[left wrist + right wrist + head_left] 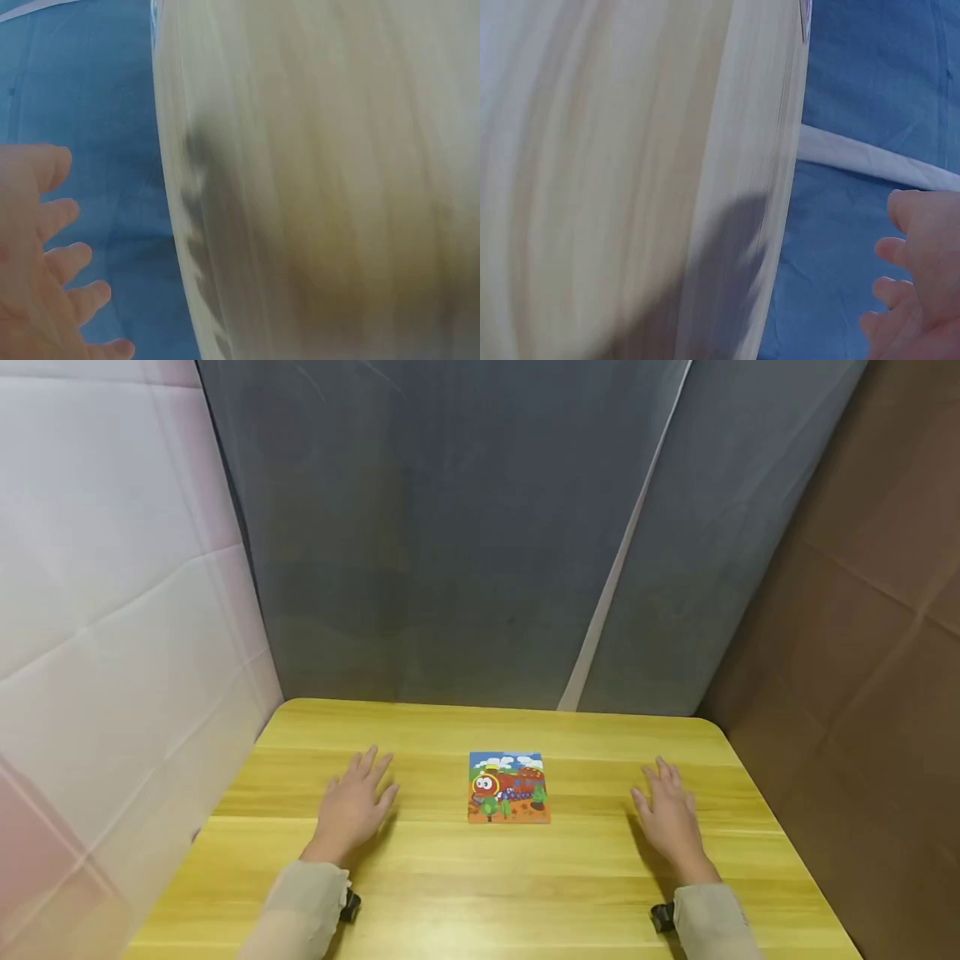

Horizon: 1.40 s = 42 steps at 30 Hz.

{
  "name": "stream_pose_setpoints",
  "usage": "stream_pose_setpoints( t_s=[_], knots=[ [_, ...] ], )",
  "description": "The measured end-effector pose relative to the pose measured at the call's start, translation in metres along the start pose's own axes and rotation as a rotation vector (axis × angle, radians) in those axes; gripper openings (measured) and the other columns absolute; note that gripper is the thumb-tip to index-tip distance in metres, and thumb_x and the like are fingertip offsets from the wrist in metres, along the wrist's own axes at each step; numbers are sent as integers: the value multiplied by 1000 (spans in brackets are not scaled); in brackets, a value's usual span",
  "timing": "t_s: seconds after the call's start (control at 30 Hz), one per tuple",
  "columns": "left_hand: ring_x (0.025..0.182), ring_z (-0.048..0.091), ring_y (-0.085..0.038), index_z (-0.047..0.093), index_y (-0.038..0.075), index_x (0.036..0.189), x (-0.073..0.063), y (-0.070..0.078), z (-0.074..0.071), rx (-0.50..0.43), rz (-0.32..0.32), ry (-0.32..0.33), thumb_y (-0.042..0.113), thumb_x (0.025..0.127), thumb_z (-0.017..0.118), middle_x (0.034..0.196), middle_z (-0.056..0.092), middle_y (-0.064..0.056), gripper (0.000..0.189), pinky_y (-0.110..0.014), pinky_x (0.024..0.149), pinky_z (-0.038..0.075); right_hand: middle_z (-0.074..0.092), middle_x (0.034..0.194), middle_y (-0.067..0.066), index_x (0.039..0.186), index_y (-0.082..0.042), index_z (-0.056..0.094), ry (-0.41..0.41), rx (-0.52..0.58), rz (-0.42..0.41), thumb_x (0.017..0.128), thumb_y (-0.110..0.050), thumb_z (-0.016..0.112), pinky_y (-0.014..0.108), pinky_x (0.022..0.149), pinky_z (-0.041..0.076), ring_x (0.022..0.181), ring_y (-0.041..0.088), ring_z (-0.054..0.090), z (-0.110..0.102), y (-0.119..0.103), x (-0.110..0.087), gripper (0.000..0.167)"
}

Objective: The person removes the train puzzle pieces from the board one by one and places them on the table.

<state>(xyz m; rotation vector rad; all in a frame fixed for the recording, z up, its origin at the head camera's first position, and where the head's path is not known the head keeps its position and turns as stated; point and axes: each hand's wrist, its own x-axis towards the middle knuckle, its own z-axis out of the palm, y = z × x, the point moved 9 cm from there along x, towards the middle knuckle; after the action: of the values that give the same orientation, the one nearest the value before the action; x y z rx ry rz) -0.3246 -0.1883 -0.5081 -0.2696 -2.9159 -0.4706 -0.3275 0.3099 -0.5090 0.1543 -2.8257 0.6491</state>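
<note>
A square picture (508,787) of a red cartoon train with big eyes lies flat near the middle of the wooden table (465,885). To its left, my left hand (352,806) hovers over the tabletop, fingers spread and holding nothing. My right hand (669,818) is held out on the other side of the picture, its fingers extended and nothing in it. Both wrist views show a hand's shadow on the wood, apart from the left hand (37,262) and the right hand (922,277). Only a sliver of the picture shows at the top of each wrist view.
A dark grey cloth (465,543) with a pale strip (615,568) hangs behind the table's far edge. White fabric (127,568) closes off the left side and brown fabric (862,635) the right. A dark wrist strap (350,906) shows at the left sleeve.
</note>
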Motion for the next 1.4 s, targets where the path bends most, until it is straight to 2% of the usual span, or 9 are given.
stream_pose_setpoints(
  t_s=[0.2,0.33,0.5,0.63,0.73,0.9,1.1,1.4],
  knots=[
    [148,25,-46,39,9,156,6,8,4,-17,17,-5,41,106,50,164,27,-19,60,-74,109,26,22,164,25,150,0,43,1,22,-7,107,-31,52,75,110,17,150,47,18,6,-9,7,53],
    [146,29,-46,42,8,154,6,12,6,-23,26,0,40,106,52,161,33,-20,59,-72,109,29,23,164,23,151,-1,41,-42,91,1,108,-30,50,70,111,25,149,46,23,14,-13,10,53],
    [141,39,-44,46,5,150,7,18,10,-35,58,33,37,105,55,155,41,-22,56,-69,105,37,21,165,22,155,-2,36,-116,190,15,109,-45,41,65,113,29,148,45,24,27,-19,12,62],
    [138,44,-42,49,4,147,11,26,14,-51,91,50,33,102,61,152,46,-22,55,-66,102,42,25,163,24,154,-1,36,-143,263,27,110,-37,43,65,114,27,147,46,26,34,-23,15,57],
    [138,44,-42,48,3,148,14,32,18,-82,98,30,34,102,62,151,47,-22,57,-66,104,41,30,160,25,153,0,39,-145,298,24,109,-26,47,64,115,27,146,46,28,37,-27,18,51],
    [138,45,-42,47,4,149,21,38,26,-148,84,-3,38,103,60,150,48,-21,59,-65,108,37,35,158,25,152,-1,41,-145,321,6,109,-24,48,64,114,30,145,46,32,44,-33,24,49],
    [138,46,-40,48,5,149,27,48,37,-182,88,-39,33,104,60,149,50,-20,54,-63,109,37,42,154,22,150,-2,44,-175,366,23,109,-23,50,62,110,37,139,45,41,52,-40,29,46],
    [139,44,-41,47,3,149,32,57,49,-211,87,-106,30,104,59,150,49,-20,54,-62,112,34,46,152,20,146,-1,49,-178,342,-16,108,-22,52,59,114,33,142,41,40,65,-58,37,44]
  ],
)
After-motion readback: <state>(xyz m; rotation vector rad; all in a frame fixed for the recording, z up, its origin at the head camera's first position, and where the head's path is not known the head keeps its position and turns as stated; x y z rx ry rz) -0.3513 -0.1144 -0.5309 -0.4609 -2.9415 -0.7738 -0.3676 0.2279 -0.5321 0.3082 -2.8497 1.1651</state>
